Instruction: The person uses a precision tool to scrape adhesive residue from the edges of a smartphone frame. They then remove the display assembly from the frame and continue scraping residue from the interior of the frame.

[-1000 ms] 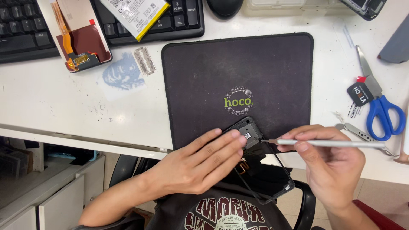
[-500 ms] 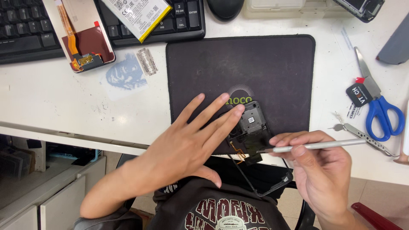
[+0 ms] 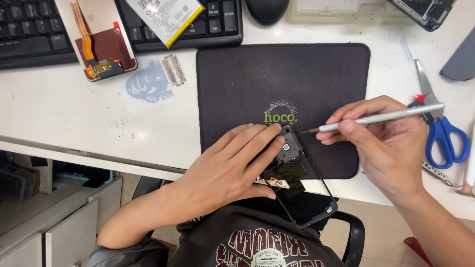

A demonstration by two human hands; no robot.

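Left hand (image 3: 232, 165) is lying flat, fingers together, pressing a thin black phone frame (image 3: 302, 185) against the near edge of the matte black mat (image 3: 247, 84); the frame is overhanging the white desk (image 3: 64, 118). Right hand (image 3: 391, 143) is pinching a slim silver screwdriver (image 3: 381, 117), tip just beside the frame's top corner. The palm is hiding the frame's left side; small parts are too fine to make out. Blue-handled scissors (image 3: 445, 138) are partly hidden behind the right hand.
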